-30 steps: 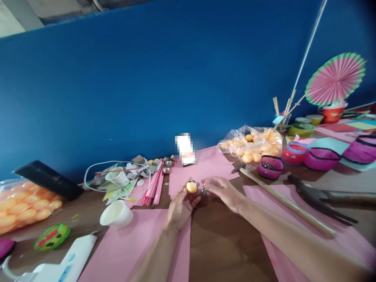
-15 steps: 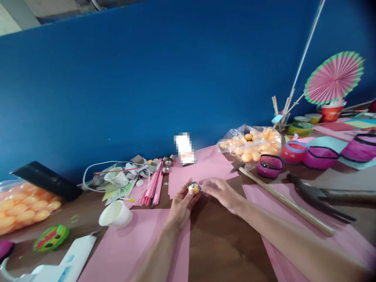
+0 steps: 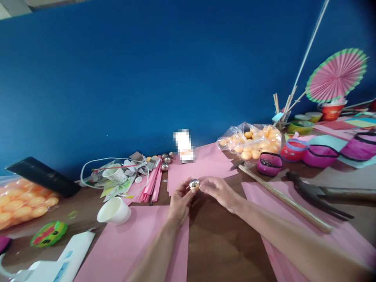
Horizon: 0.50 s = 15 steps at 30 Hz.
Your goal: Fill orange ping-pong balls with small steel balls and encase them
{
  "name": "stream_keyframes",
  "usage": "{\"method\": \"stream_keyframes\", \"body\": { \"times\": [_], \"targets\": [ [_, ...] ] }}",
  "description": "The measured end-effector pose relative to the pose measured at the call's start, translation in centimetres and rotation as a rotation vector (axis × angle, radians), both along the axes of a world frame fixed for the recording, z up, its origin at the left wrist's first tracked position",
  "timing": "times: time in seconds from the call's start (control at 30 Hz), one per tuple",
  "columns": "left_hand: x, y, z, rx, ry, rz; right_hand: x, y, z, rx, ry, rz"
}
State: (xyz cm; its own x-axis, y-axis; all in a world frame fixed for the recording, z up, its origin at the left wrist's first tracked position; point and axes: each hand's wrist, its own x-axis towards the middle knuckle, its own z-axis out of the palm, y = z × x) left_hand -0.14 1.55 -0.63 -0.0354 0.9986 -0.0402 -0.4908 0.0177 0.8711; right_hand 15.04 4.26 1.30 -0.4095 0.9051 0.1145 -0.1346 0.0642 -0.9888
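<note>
My left hand (image 3: pixel 179 204) is closed round a small ball (image 3: pixel 194 184) above the brown table. The ball's upper side is covered in shiny silver metal pieces, and a little orange shows low down. On the ball's right side, the bent fingers and thumb of my right hand (image 3: pixel 219 192) come together at its surface. Whatever lies between those fingertips is too small to tell. Beyond the hands, several silver-covered balls (image 3: pixel 165 166) sit beside the pink paper. To the right, a purple fabric pot (image 3: pixel 269 163) holds small shiny metal bits.
Pink sheets (image 3: pixel 138 243) lie left and right. A white cup (image 3: pixel 114 211), power strip (image 3: pixel 75 250) and heap of scraps (image 3: pixel 126 176) are left. A bag of orange balls (image 3: pixel 251 141), a wooden-handled tool (image 3: pixel 288 199) and a claw hammer (image 3: pixel 311 194) lie right.
The ball has turned in my fingers: more silver faces me and less orange shows. My right fingertips are closer against it. The whole view has shifted slightly.
</note>
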Motion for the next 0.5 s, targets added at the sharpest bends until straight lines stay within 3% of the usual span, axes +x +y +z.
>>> {"method": "stream_keyframes", "body": {
  "times": [0.5],
  "targets": [
    [-0.12, -0.06, -0.25, 0.017, 0.054, 0.001, -0.11, 0.15, -0.51, -0.047, 0.029, 0.021]
  ]
}}
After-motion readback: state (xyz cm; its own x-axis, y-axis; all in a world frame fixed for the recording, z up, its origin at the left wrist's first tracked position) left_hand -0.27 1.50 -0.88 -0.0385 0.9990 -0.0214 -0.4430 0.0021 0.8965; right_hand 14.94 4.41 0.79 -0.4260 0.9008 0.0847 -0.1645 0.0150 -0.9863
